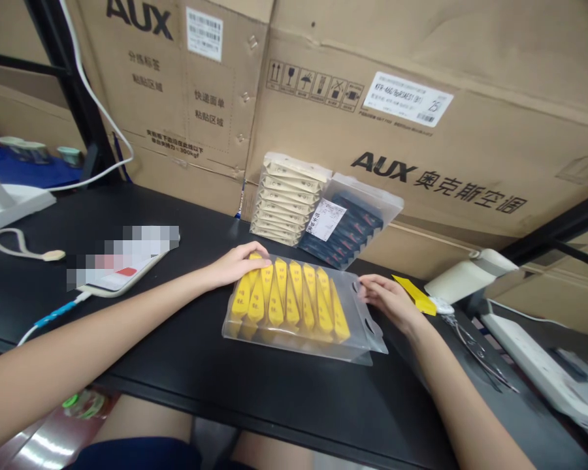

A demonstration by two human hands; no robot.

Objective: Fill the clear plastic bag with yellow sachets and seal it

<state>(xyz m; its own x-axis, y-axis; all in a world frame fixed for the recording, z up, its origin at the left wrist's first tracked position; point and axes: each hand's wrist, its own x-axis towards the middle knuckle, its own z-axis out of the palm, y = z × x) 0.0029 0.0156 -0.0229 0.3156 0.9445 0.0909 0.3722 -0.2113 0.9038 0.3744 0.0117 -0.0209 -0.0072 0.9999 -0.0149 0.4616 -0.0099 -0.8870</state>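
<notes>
In the centre of the frame we see a transparent plastic bag with cut-out handles (351,303), which contains a row of bright yellow, narrow folded packets (293,307). It is above the black flat counter (200,375); whether its lower edge rests fully there, we cannot tell.

Our left hand (240,264) is partly closed over the upper left corner of the bag, with the thumb on the near side, and it appears to hold this corner. Our right hand (382,297) has the fingers bent and the tips nearly together, pinching the upper right edge beside one handle hole. How strongly both hands press, we cannot tell.

The step in hand, we judge, is the handling of this bag by its two ends. At the right end the two handle parts stand apart, so the mouth may be open. The next move calls for a steady left hand and a gentle right one, in order that the packets remain in line.

Right of the right hand lies one loose yellow flat packet (416,296). In the upper middle, a clear bag of cream packets (287,205) and a clear bag of dark packets (347,225) lean near the brown cardboard box (421,39).
</notes>
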